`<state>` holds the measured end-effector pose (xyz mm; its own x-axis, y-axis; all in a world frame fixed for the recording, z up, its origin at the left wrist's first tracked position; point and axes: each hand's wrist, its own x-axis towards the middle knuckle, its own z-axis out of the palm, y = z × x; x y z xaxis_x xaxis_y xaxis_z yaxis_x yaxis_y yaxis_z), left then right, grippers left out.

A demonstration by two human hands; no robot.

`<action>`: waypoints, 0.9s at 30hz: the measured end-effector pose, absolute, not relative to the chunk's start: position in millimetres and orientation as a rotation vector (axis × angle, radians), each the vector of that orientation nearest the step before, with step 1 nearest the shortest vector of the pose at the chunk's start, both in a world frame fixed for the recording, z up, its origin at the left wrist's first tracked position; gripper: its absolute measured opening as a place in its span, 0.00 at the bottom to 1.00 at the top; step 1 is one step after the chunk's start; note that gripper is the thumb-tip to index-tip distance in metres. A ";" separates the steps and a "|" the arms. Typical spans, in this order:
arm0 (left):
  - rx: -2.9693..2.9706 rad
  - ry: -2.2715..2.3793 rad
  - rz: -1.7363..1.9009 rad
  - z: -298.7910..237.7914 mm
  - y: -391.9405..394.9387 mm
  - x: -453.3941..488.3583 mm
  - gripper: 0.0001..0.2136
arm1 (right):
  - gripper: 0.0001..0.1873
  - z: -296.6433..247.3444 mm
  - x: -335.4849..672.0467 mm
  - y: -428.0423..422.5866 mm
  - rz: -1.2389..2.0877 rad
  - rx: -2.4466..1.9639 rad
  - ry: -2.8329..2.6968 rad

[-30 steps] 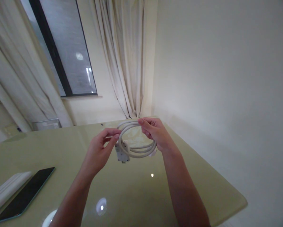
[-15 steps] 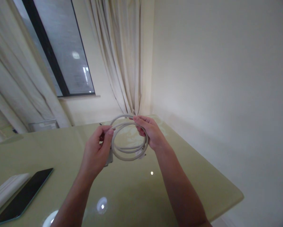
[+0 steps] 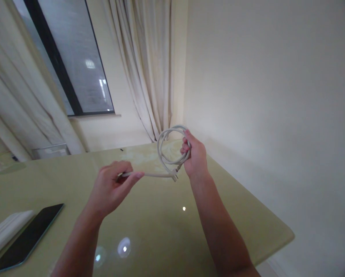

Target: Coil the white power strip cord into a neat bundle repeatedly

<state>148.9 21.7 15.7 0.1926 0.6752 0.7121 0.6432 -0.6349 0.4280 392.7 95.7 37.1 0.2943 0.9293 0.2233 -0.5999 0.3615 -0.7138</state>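
A pale grey power cord (image 3: 159, 148) hangs in loops above the table. My right hand (image 3: 195, 152) is closed round the right side of the coil, thumb on top. Below the loops dangles the cord's plug (image 3: 174, 176), its prongs pointing down and to the right. My left hand (image 3: 113, 184) pinches a straight stretch of the same cord between thumb and fingers, left of the coil. That stretch runs nearly level from the left hand toward the plug. What lies inside the left palm is hidden.
A glossy green table (image 3: 149, 231) lies under both hands. On its left are a black tablet-like slab (image 3: 28, 238) and a white ribbed object (image 3: 9, 231). A small dark bit (image 3: 121, 149) lies at the far edge. A wall (image 3: 264, 115) borders the right side.
My hands have moved apart, the right one carrying the coil right and up. The left hand has moved left and down, stretching out one length of cord. The plug now shows clearly.
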 end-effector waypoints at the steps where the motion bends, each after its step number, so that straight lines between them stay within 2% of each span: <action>1: 2.442 1.293 1.377 15.6 22.4 148.6 0.26 | 0.24 38.8 395.7 95.7 1.074 -0.547 -0.631; 7: 2.582 1.492 0.613 8.1 32.4 162.1 0.30 | 0.18 50.0 411.9 88.0 1.060 -0.421 -0.463; 11: 2.607 1.820 0.185 -12.7 48.4 165.5 0.25 | 0.14 55.5 420.4 77.2 1.052 -0.418 -0.543; 14: 2.570 2.098 0.013 -35.2 61.7 157.7 0.21 | 0.10 60.5 425.3 65.4 1.058 -0.434 -0.681; 17: 2.479 2.298 0.008 -52.9 72.0 145.7 0.19 | 0.12 66.4 427.1 51.2 1.071 -0.407 -0.793; 21: 2.249 2.505 0.271 -52.8 78.6 129.8 0.22 | 0.14 72.4 427.7 35.3 1.045 -0.386 -0.877; 24: 1.940 2.487 0.913 -38.2 77.3 117.6 0.18 | 0.13 74.5 429.5 31.0 1.008 -0.392 -0.888; 27: 1.531 1.979 1.594 -22.7 72.4 111.6 0.13 | 0.14 73.6 429.9 35.0 0.990 -0.394 -0.854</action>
